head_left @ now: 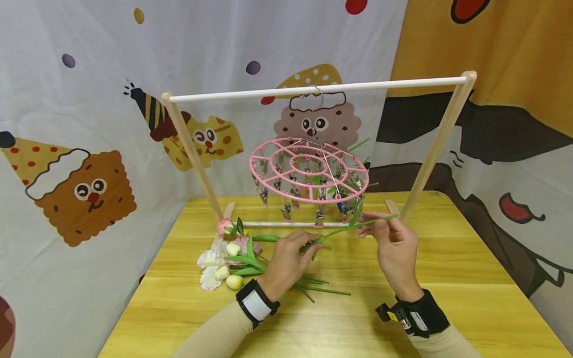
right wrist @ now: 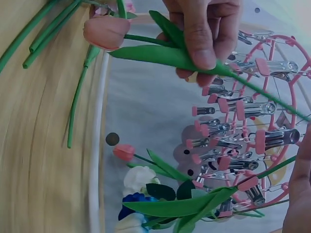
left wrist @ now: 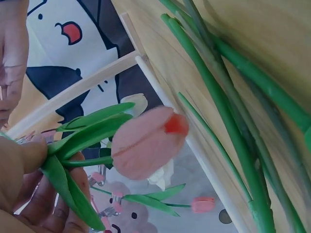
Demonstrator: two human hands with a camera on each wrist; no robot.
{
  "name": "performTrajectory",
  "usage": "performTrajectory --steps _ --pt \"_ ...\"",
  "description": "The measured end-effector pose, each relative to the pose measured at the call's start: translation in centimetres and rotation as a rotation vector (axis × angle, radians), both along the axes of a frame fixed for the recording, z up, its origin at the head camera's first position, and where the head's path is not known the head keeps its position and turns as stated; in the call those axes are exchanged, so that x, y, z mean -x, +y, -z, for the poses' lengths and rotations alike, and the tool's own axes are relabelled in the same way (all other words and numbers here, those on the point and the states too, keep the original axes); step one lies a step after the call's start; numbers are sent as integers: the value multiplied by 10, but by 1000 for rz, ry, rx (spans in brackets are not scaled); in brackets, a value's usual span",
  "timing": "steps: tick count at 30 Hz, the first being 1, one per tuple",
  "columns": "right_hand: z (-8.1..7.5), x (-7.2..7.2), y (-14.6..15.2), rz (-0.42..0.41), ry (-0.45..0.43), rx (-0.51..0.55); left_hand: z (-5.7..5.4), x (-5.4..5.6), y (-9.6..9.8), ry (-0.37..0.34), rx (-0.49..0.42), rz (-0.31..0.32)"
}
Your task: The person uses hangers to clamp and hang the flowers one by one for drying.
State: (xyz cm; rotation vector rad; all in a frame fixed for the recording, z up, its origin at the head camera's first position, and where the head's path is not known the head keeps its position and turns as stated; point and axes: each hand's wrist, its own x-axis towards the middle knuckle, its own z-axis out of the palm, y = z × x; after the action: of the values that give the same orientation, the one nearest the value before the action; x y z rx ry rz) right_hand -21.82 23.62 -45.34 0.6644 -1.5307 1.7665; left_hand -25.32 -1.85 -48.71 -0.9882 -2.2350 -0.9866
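Note:
My left hand point(head_left: 288, 258) pinches a pink artificial tulip point(left wrist: 148, 143) between thumb and fingers, where its leaves meet the stem. The bloom shows in both wrist views; the left hand hides it in the head view. From there the green stem point(head_left: 340, 230) slants up to my right hand point(head_left: 396, 248), whose thumb and fingers pinch it close to the cut end. Both hands are just in front of a round pink clip hanger point(head_left: 309, 199), hung with metal clips point(right wrist: 277, 138). Several flowers, among them another pink tulip point(right wrist: 124, 152) and a blue bloom point(right wrist: 136, 205), hang from its right side.
A rack with a white crossbar point(head_left: 241, 94) and wooden legs point(head_left: 192, 149) carries the hanger by a hook. Loose flowers lie left on the wooden table point(head_left: 470, 298): white and yellow blooms point(head_left: 234, 282), a pink rose point(head_left: 225, 226), and stems point(head_left: 329, 290) pointing right. A cartoon-printed curtain point(head_left: 201, 44) stands behind.

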Motion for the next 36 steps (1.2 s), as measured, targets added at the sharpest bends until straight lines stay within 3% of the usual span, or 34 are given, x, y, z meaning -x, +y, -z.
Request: performTrajectory --steps 2,4,9,12,17,23,32,36 --pt "-1 0 0 -29 21 -9 0 -1 -1 -13 -26 8" --pt "-1 1 0 0 -3 -36 1 -3 -2 -32 -51 14" --pt "4 3 -2 302 -140 -269 4 -7 -4 -60 -114 33" --pt "7 4 -6 395 -148 -372 6 -9 -4 -40 -148 58" --pt "4 9 -14 405 -147 -445 5 -8 -2 1 -211 93" --pt "-4 8 -21 395 -150 -472 3 -10 -2 -40 -254 100" --pt "-17 8 -29 243 -153 -471 1 -13 1 -99 -298 117" --pt "-23 9 -32 127 -191 -424 0 -13 3 -134 -316 114"
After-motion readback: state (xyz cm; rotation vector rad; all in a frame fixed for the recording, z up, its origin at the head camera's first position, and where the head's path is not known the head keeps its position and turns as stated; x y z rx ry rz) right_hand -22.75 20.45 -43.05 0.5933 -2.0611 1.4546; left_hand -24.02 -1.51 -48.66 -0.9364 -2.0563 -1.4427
